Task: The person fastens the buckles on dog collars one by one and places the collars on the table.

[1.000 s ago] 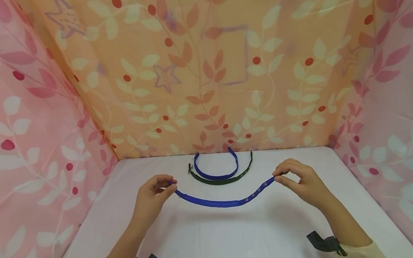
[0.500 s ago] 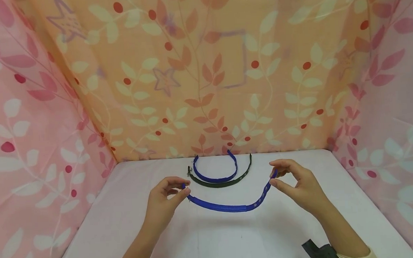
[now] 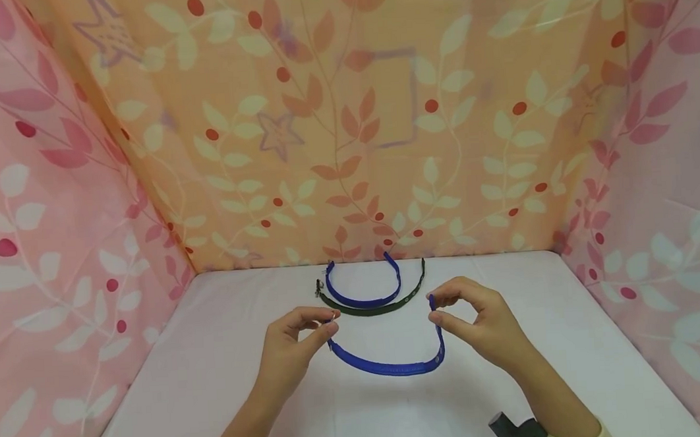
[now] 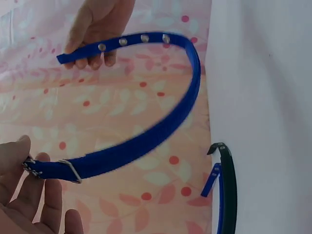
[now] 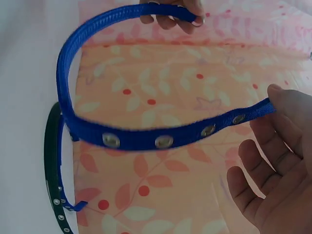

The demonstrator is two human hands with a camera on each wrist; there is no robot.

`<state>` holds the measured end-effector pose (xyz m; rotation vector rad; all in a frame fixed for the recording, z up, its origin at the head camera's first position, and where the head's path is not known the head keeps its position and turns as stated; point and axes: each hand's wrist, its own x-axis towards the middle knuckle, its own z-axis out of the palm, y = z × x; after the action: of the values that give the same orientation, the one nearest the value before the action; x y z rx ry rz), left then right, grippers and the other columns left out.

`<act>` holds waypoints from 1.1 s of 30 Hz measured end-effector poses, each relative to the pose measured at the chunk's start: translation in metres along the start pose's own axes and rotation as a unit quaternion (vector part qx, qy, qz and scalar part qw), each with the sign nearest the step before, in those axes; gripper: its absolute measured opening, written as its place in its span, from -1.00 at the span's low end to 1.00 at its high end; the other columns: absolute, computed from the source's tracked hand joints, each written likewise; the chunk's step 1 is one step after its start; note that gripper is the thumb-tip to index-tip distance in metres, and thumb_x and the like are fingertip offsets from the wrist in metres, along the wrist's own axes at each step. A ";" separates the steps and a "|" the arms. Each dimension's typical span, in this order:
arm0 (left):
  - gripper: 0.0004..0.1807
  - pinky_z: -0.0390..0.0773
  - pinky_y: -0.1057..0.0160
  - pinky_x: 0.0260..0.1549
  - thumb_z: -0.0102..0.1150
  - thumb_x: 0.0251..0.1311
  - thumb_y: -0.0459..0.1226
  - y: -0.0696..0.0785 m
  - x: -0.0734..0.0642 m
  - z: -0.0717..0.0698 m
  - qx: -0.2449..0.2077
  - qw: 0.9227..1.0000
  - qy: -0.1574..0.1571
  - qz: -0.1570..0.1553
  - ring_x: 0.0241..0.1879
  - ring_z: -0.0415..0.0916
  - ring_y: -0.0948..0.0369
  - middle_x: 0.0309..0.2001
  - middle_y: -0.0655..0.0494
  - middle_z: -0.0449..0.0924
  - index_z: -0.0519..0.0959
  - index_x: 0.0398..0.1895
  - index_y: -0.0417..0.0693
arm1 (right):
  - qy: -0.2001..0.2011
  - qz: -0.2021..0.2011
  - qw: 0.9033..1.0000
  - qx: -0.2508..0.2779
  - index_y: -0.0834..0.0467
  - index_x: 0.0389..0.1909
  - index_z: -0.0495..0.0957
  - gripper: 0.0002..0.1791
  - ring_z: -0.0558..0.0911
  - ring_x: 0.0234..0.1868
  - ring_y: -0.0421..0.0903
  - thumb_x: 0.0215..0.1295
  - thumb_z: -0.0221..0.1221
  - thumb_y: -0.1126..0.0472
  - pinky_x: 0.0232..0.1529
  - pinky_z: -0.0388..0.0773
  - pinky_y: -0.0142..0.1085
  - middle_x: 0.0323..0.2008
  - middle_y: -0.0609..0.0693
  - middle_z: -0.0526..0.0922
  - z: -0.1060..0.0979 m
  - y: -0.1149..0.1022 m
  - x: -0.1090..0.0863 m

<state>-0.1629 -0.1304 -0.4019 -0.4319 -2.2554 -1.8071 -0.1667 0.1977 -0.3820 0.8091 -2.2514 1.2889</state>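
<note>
A blue pet collar [image 3: 393,368] hangs in a U above the table between my two hands. My left hand [image 3: 291,347] pinches its buckle end between thumb and index finger; the metal buckle [image 4: 33,166] and a metal ring [image 4: 70,170] show in the left wrist view. The plain tip at the other end is pinched by my right hand [image 3: 480,320]. Several metal eyelets [image 5: 164,142] run along the strap near that tip. Behind my hands, a second blue collar [image 3: 363,303] lies curved on the table, inside the curve of a dark green collar [image 3: 369,312].
The table [image 3: 213,324] has a white cover. An orange leaf-patterned curtain [image 3: 346,146] stands along its back edge, with pink patterned curtains [image 3: 62,273] at the left and right sides.
Both hands have come closer together, the left moving right and the right moving left. The held blue collar has bent from a shallow sag into a deeper U.
</note>
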 end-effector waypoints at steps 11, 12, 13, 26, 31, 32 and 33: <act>-0.71 0.54 0.13 0.05 0.49 0.18 -0.19 0.005 -0.008 0.012 0.093 0.996 -0.008 0.007 -0.03 0.61 0.35 -0.17 0.47 0.73 0.69 -0.06 0.35 | -0.014 0.002 0.999 -0.039 -0.06 -0.07 0.70 -0.68 0.67 -0.12 -0.25 0.19 0.46 0.29 -0.04 0.63 -0.46 -0.17 -0.28 0.69 0.011 0.000 -0.002; -0.68 0.54 0.13 0.05 0.49 0.17 -0.21 0.005 -0.009 0.012 0.097 0.995 -0.010 -0.003 -0.04 0.61 0.36 -0.18 0.48 0.73 0.69 -0.04 0.35 | -0.013 0.005 0.999 -0.035 -0.07 -0.08 0.70 -0.68 0.67 -0.12 -0.26 0.18 0.47 0.29 -0.02 0.63 -0.46 -0.17 -0.28 0.69 0.012 0.001 -0.002; -0.66 0.54 0.13 0.05 0.50 0.15 -0.21 0.005 -0.009 0.012 0.101 0.995 -0.011 -0.015 -0.04 0.60 0.37 -0.20 0.50 0.73 0.70 -0.04 0.35 | -0.013 0.007 0.999 -0.033 -0.08 -0.09 0.70 -0.68 0.67 -0.12 -0.27 0.18 0.47 0.28 -0.01 0.62 -0.46 -0.18 -0.28 0.69 0.013 0.001 -0.003; -0.66 0.56 0.00 0.11 0.48 0.17 -0.25 0.007 -0.011 0.010 0.118 0.992 -0.034 -0.037 -0.04 0.56 0.34 -0.19 0.45 0.70 0.70 -0.11 0.47 | -0.018 -0.019 1.000 -0.007 -0.11 -0.05 0.66 -0.66 0.62 0.03 -0.24 0.21 0.46 0.27 0.09 0.55 -0.49 -0.09 -0.25 0.68 0.031 0.003 -0.006; -0.64 0.59 0.02 0.10 0.50 0.14 -0.24 0.006 -0.012 0.011 0.117 0.992 -0.031 -0.032 -0.07 0.57 0.34 -0.20 0.46 0.67 0.70 -0.11 0.48 | -0.029 -0.022 0.999 -0.007 -0.12 -0.05 0.65 -0.70 0.61 0.02 -0.24 0.26 0.43 0.24 0.08 0.56 -0.45 -0.09 -0.26 0.67 0.037 0.002 -0.007; -0.64 0.59 0.04 0.10 0.51 0.13 -0.24 0.006 -0.012 0.011 0.118 0.992 -0.028 -0.034 -0.07 0.58 0.35 -0.21 0.47 0.68 0.70 -0.11 0.47 | -0.033 -0.024 0.999 -0.008 -0.13 -0.05 0.65 -0.71 0.61 0.01 -0.24 0.27 0.43 0.22 0.07 0.58 -0.42 -0.09 -0.26 0.67 0.038 0.002 -0.007; -0.65 0.58 0.06 0.10 0.52 0.11 -0.23 0.006 -0.013 0.012 0.120 0.992 -0.023 -0.038 -0.08 0.58 0.36 -0.22 0.48 0.69 0.71 -0.12 0.47 | -0.037 -0.026 0.999 -0.011 -0.14 -0.04 0.66 -0.71 0.61 0.02 -0.24 0.27 0.43 0.20 0.07 0.58 -0.41 -0.09 -0.27 0.68 0.039 0.001 -0.007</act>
<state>-0.1481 -0.1182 -0.4036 -0.3496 -2.5133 -1.5444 -0.1648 0.1658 -0.4062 0.9149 -2.2817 1.2276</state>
